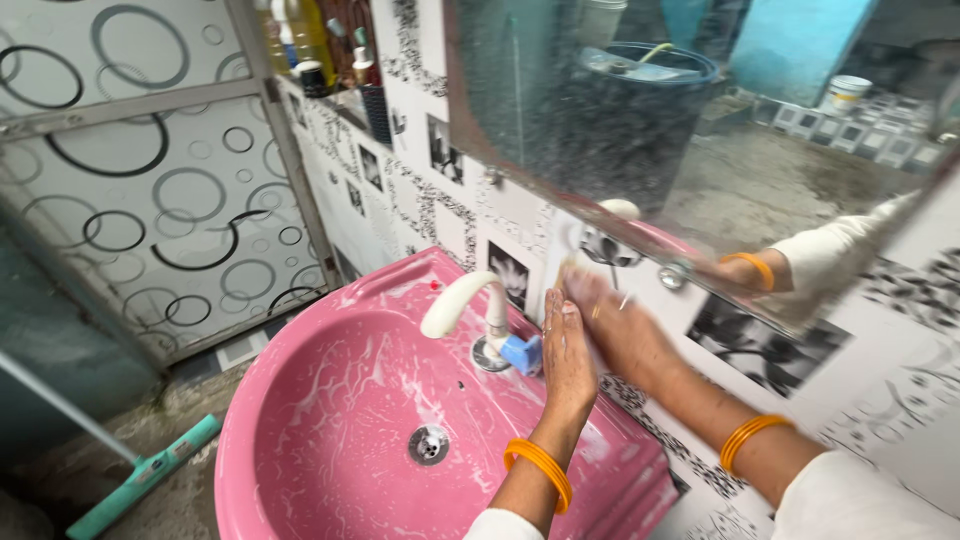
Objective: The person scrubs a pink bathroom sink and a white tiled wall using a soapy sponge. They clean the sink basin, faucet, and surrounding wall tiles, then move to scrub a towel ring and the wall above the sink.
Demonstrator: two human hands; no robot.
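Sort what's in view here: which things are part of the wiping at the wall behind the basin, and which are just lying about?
In use:
left hand, flat against the wall
right hand, pressed on the tiled wall
mirror edge just above the hands
soapy pink basin below them

Lying about:
white tap
green-headed broom on the floor
bottles on the shelf

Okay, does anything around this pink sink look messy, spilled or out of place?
White soapy streaks smear the pink basin all around the drain. The mirror above is spotted and hazy. Both hands, left hand and right hand, press against the tiled wall beside the tap.
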